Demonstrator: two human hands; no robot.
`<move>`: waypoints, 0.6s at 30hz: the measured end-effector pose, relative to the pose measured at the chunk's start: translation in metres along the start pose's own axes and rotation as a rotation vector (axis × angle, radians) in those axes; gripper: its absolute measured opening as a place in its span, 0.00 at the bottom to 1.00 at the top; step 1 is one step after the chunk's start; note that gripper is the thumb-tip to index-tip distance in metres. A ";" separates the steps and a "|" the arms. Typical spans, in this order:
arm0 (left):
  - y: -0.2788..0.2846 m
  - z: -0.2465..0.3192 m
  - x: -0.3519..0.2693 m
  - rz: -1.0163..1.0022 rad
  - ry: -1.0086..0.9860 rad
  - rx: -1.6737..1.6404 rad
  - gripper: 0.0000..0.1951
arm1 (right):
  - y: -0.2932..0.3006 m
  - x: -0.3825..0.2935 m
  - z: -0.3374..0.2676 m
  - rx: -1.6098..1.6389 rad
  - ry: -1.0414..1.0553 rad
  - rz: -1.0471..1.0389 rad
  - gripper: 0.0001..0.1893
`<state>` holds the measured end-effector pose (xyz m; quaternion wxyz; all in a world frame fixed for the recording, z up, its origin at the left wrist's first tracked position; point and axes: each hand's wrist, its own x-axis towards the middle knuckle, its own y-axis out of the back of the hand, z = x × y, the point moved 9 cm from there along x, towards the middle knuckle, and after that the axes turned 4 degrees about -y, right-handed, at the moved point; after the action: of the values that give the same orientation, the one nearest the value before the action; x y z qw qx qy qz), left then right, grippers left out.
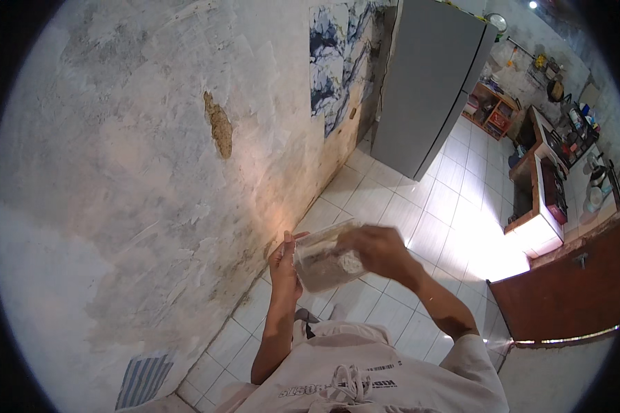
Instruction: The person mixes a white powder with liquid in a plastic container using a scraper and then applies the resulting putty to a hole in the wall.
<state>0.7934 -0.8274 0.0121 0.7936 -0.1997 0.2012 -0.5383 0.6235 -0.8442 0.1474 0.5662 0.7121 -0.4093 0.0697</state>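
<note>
A clear rectangular container [318, 271], seemingly plastic, is held out in front of my chest, tilted. My left hand [285, 263] grips its left end, thumb up along the rim. Over the container's right end is my right hand [374, 250], with its fingers bent down towards the inside and blurred by motion. Just below those fingers shows a whitish lump or powder [350, 262]; whether the fingers pinch any of it is not clear.
To the left rises a plastered wall [150, 206] with a chipped patch [219, 126]. Ahead stands a grey refrigerator [431, 88] on the white tiled floor [392, 206]. Rightward are a kitchen counter [540, 227] with a stove [553, 191], and a brown wooden door [563, 294].
</note>
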 end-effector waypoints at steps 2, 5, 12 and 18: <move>-0.002 -0.008 0.006 0.016 0.020 0.054 0.26 | -0.020 -0.011 0.005 -0.038 -0.013 -0.122 0.17; 0.002 -0.025 0.016 0.081 0.009 0.041 0.26 | -0.014 -0.009 0.015 0.035 -0.001 -0.138 0.16; -0.025 -0.037 0.059 0.056 0.030 0.050 0.25 | 0.025 0.012 0.071 0.212 -0.207 -0.096 0.17; -0.070 -0.027 0.091 0.021 0.088 0.061 0.24 | 0.033 0.018 0.104 0.078 -0.156 -0.035 0.17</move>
<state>0.7557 -0.9387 0.0172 0.7955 -0.1494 0.2213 -0.5440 0.5757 -0.9441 0.1454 0.5054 0.7441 -0.4365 0.0201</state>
